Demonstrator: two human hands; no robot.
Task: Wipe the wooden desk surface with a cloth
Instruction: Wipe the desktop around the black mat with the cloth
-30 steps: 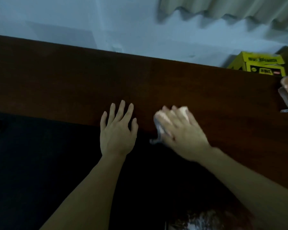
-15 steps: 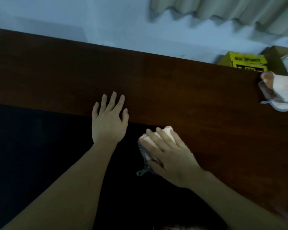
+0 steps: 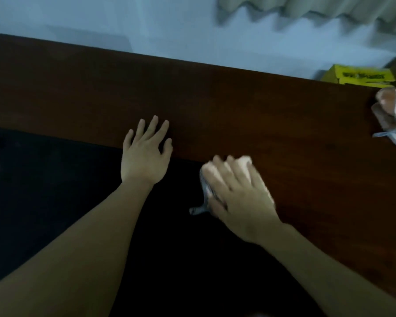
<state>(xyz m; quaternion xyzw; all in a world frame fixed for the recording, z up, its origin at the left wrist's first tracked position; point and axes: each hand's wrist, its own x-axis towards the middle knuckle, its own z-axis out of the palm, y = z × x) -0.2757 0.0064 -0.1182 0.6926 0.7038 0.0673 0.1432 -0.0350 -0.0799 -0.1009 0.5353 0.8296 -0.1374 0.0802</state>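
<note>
Right hand [image 3: 240, 193] (blurred) on cloth [image 3: 206, 191]

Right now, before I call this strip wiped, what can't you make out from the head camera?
- Cloth: mostly under the right hand, which is motion-blurred; its full shape is hidden.
- Desk cleanliness: too dim and blurred to judge.
- Yellow box: its print is smeared and unreadable.
- Pale bundle: cut off by the right edge.
- Left hand: whether its palm presses the desk is unclear.
</note>
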